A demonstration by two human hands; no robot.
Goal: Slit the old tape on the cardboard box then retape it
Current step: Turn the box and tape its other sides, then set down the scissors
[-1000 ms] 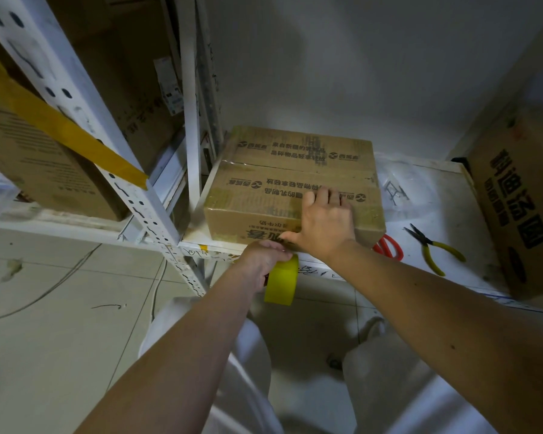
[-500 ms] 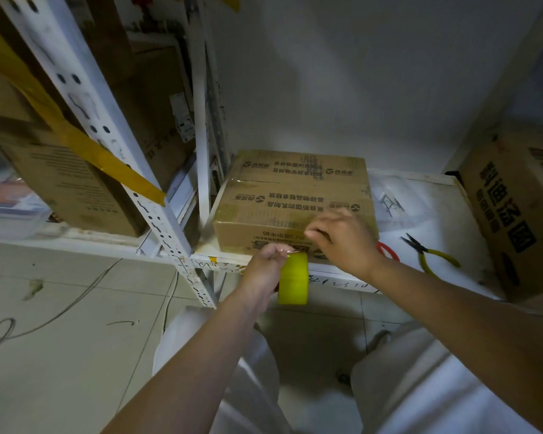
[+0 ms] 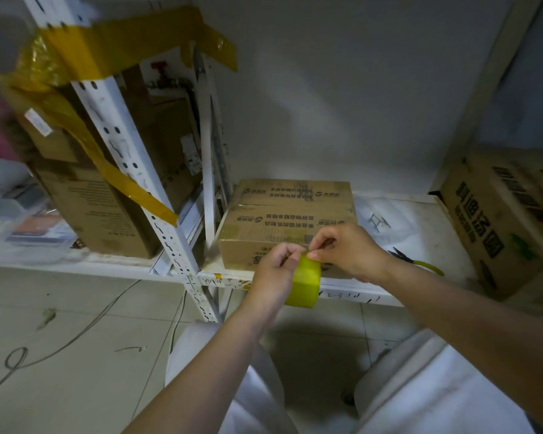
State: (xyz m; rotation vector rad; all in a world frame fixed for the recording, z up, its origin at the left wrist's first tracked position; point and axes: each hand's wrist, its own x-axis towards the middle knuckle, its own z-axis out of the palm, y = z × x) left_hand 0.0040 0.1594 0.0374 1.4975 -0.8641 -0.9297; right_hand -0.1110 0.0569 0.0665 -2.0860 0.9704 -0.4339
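The left hand (image 3: 278, 270) gripped the yellow tape roll (image 3: 306, 285) just in front of the cardboard box (image 3: 282, 220), which sat on the white shelf (image 3: 420, 214). The right hand (image 3: 347, 250) pinched at the roll's top edge, fingertips tight together, and pliers (image 3: 417, 261) lay off to the right of the box

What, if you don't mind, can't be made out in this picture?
- Head view: pliers, jaws and one yellow handle show; the right hand hides the rest.
- Tape end on the tape roll: too small, and fingertips of the left hand and right hand cover it.
- Box print: blurred, upside down.
- Left shelf items: motion-blurred.
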